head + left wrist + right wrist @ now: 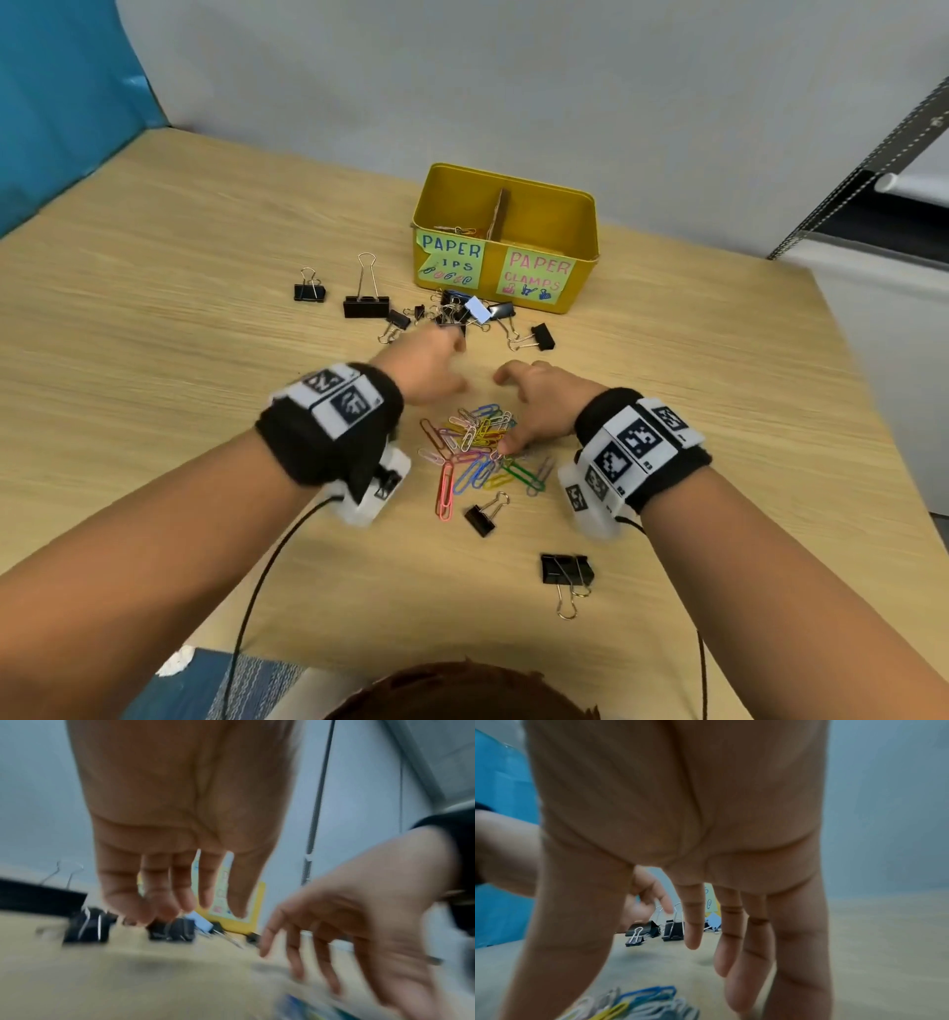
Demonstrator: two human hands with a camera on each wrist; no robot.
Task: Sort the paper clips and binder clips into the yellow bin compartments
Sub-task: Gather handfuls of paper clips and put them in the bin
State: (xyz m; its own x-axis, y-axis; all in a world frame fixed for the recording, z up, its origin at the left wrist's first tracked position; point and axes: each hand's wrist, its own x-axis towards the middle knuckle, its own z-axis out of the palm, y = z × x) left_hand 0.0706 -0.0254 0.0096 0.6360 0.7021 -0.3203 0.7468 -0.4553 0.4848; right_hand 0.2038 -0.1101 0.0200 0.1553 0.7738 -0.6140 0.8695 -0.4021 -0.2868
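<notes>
The yellow bin [585, 241] stands at the back of the table, split by a card divider into a left compartment labelled for paper clips and a right one for paper clamps. A few paper clips [457, 229] lie in the left compartment. Black binder clips [459, 311] are heaped before the bin. A pile of coloured paper clips [475, 447] lies nearer me. My left hand [454, 360] hovers between heap and pile, fingers loosely down, holding nothing. My right hand [518, 406] is spread over the pile, its thumb touching the clips. Both wrist views show bare palms.
Loose binder clips lie at the left [309, 291] [365, 300], right of the heap [536, 336], and near me [481, 518] [565, 571]. A blue panel [56, 92] borders the left. A white cabinet [883, 318] stands past the table's right edge.
</notes>
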